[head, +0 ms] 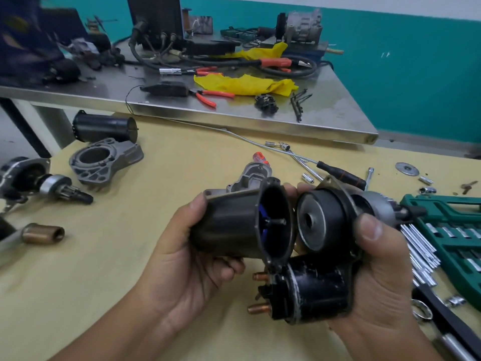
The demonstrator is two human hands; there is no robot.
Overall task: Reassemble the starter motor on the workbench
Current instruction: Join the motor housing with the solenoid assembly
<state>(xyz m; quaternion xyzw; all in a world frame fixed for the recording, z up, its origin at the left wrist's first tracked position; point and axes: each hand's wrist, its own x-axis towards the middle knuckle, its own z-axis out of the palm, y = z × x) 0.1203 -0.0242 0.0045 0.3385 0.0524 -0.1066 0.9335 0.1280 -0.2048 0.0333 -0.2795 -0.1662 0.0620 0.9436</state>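
My left hand (182, 261) grips a dark cylindrical motor housing (229, 225), its open end turned right, with a thin shaft and a blue part visible inside. My right hand (380, 269) holds the starter's drive and solenoid assembly (320, 254): a round black hub with a central hole above, and a black solenoid with copper terminals (259, 307) below. The housing's open rim almost touches the hub. A grey aluminium casting (256, 174) shows just behind the housing.
On the tan bench: a second black housing (104, 127), a grey nose casting (104, 160), another starter part (39, 183) at left, a brass bushing (44, 233), a screwdriver (341, 174), loose sockets and a green socket set (453, 230) at right. A cluttered steel table (234, 118) stands behind.
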